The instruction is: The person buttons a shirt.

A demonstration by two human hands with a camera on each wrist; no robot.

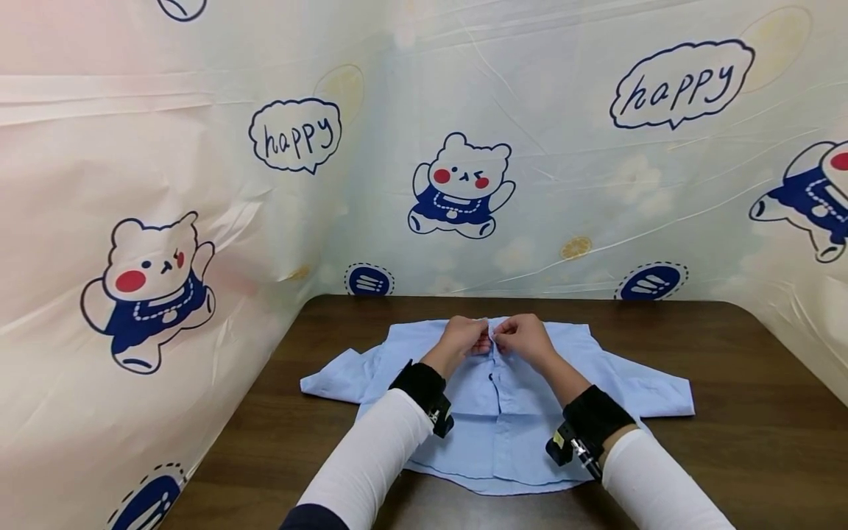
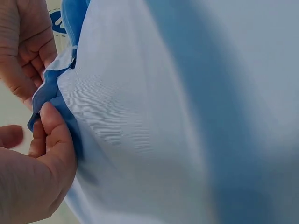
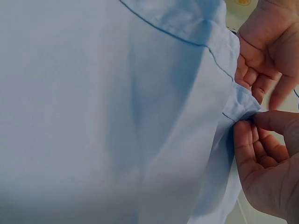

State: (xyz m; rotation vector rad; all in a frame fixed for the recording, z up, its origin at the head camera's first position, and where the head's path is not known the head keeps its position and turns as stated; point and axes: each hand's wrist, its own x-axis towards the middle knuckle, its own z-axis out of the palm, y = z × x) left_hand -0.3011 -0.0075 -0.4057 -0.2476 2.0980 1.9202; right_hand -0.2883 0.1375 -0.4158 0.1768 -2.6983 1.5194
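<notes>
A light blue shirt (image 1: 503, 412) lies spread flat, front up, on the dark wooden table (image 1: 742, 397), its short sleeves reaching out to either side of the two hands that meet at its far, collar end. The left hand (image 1: 461, 338) pinches the fabric edge at the top of the button placket, thumb and fingers curled round a small fold; the left wrist view shows that fold (image 2: 46, 95) caught between its thumb and fingertips. Touching it from the other side, the right hand (image 1: 523, 337) grips the opposite edge of the placket in the same pinched way. Behind both hands, past the table's far edge, hangs a plastic sheet (image 1: 570, 162) printed with cartoon bears and "happy" speech bubbles.
</notes>
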